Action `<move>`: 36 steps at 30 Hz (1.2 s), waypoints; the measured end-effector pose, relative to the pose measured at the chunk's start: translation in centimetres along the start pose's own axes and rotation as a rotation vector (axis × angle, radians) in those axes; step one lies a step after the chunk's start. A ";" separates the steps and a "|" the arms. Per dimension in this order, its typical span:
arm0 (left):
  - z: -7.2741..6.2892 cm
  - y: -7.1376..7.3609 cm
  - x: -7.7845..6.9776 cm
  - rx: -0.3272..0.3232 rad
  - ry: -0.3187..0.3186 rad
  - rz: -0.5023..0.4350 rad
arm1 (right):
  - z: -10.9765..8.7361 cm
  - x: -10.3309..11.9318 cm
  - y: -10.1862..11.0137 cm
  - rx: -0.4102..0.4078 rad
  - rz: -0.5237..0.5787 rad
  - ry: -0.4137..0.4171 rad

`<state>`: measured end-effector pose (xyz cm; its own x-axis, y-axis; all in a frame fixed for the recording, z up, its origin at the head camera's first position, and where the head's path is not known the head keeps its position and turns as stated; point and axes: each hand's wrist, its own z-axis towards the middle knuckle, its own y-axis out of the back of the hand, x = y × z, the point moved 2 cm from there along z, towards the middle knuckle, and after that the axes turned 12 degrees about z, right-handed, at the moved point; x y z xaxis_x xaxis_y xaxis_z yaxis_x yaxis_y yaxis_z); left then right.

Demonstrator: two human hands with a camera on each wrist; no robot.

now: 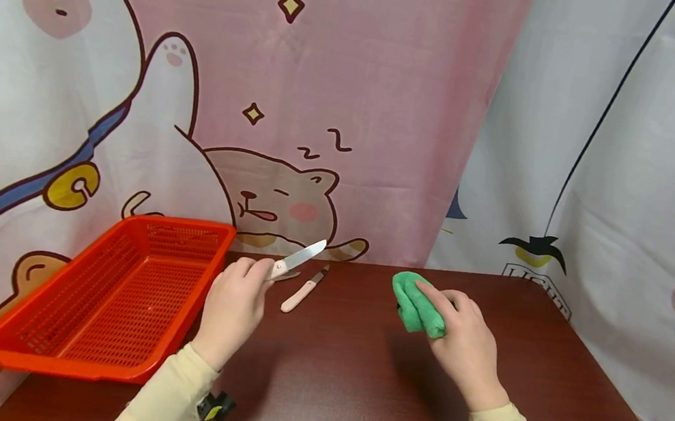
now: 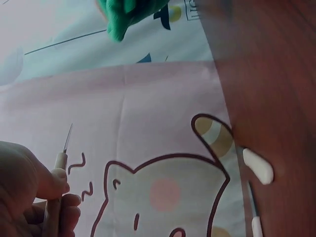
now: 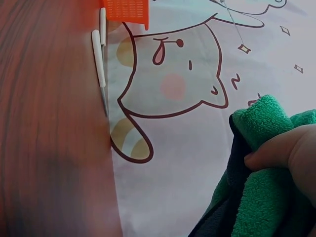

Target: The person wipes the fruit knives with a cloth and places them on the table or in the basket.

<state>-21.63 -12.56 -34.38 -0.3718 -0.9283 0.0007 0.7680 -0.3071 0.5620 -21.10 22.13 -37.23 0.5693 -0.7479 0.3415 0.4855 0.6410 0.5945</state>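
My left hand (image 1: pixel 236 303) grips a small knife (image 1: pixel 303 255) by its pale handle, the blade pointing up and to the right above the table. In the left wrist view the knife (image 2: pixel 60 160) is seen almost edge-on between thumb and fingers. On the right, my right hand (image 1: pixel 464 340) pinches a folded green cloth (image 1: pixel 417 303) over the table; a dark side of the cloth (image 3: pixel 266 182) shows in the right wrist view. Between the hands, farther back, a second knife with a pale handle (image 1: pixel 300 296) lies on the table. Another blade (image 1: pixel 286 276) lies partly hidden behind my left hand.
An orange-red plastic basket (image 1: pixel 92 370) with perforated sides stands at the left of the dark brown table (image 1: pixel 337 389). Printed curtains (image 1: pixel 379 105) hang behind the table and along its right side.
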 end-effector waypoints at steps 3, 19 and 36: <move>0.2 0.3 0.9 0.002 0.009 0.012 | -0.2 -0.3 0.2 0.001 -0.007 -0.007; 3.3 4.0 7.7 0.128 0.194 -0.002 | -0.8 -1.2 1.2 0.012 -0.009 -0.048; 2.3 3.8 17.9 0.464 0.392 0.086 | -1.1 -1.5 1.4 0.017 -0.003 -0.059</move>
<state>-26.51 -29.84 -30.33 -0.0315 -0.9809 -0.1922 0.4472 -0.1858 0.8749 -20.56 24.35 -37.71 0.5279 -0.7589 0.3814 0.4755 0.6362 0.6076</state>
